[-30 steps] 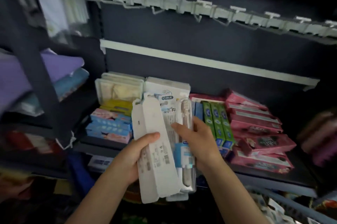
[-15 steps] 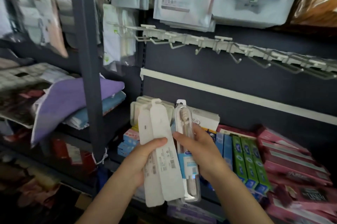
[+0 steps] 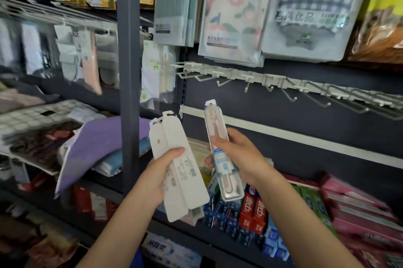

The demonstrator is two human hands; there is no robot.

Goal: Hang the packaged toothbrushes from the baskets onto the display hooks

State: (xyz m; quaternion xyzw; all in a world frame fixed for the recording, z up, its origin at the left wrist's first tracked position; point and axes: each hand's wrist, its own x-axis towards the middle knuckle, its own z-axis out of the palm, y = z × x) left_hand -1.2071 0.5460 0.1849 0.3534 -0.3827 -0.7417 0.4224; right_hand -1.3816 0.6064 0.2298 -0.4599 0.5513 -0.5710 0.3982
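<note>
My right hand [image 3: 237,154] has its fingers curled round 1 clear blister-packed toothbrush with a blue label [image 3: 220,152], its print too blurred to read; the pack stands nearly upright, hang-tab up, below the row of white display hooks [image 3: 246,80]. My left hand [image 3: 162,171] grips a fanned stack of white card-backed toothbrush packs [image 3: 174,158], backs toward me, long axes tilted up-left, barcodes showing but unreadable.

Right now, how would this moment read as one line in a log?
left hand: holds stack of packs | right hand: holds single toothbrush pack, raised below hooks | hung: none yet
</note>
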